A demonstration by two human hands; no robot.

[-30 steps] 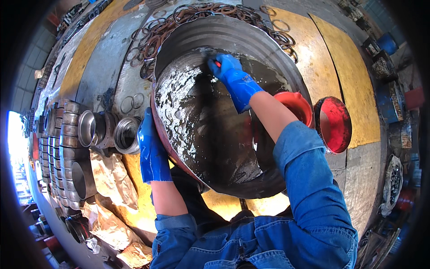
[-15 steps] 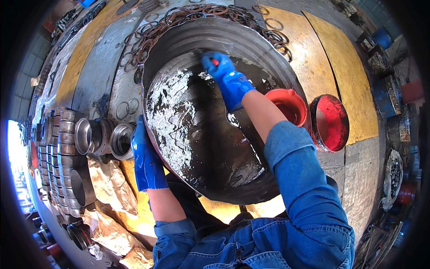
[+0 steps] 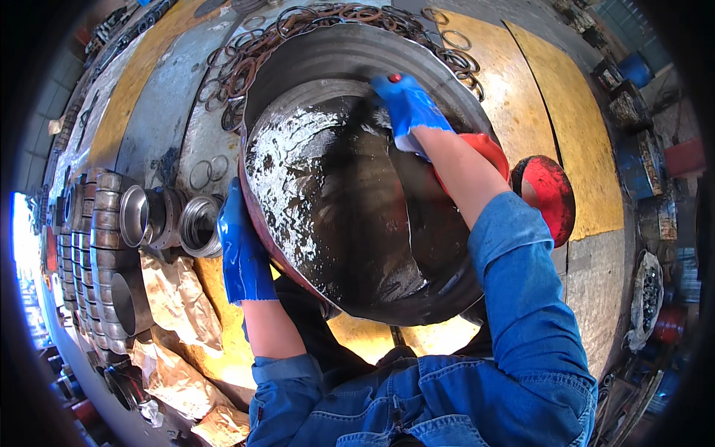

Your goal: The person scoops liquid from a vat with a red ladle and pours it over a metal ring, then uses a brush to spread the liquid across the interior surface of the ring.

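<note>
A big round metal tub, like a cut-down drum (image 3: 357,54), stands tilted in front of me. Its dark floor looks wet, with bright silvery patches on the left side. My right hand (image 3: 412,108), in a blue rubber glove, is inside the tub near its far wall, closed on a red-ended handle (image 3: 395,77). The tool's working end is hidden or blurred in the dark below the glove. At the tub's left outer side is my left hand (image 3: 244,249), also blue-gloved, curled against the rim. A red plastic bowl (image 3: 488,149) rests inside at the right, partly behind my forearm.
Outside the tub at right stands a red-lined round can (image 3: 550,200). Rusty metal rings (image 3: 328,18) are heaped beyond the far rim. On the left are metal cylinders (image 3: 112,246), a coil of rings (image 3: 199,225) and brown paper (image 3: 179,298).
My right hand has moved right and slightly away from me with the red-ended handle. The tub has shifted slightly and tilts differently. My left hand stays at the rim.
</note>
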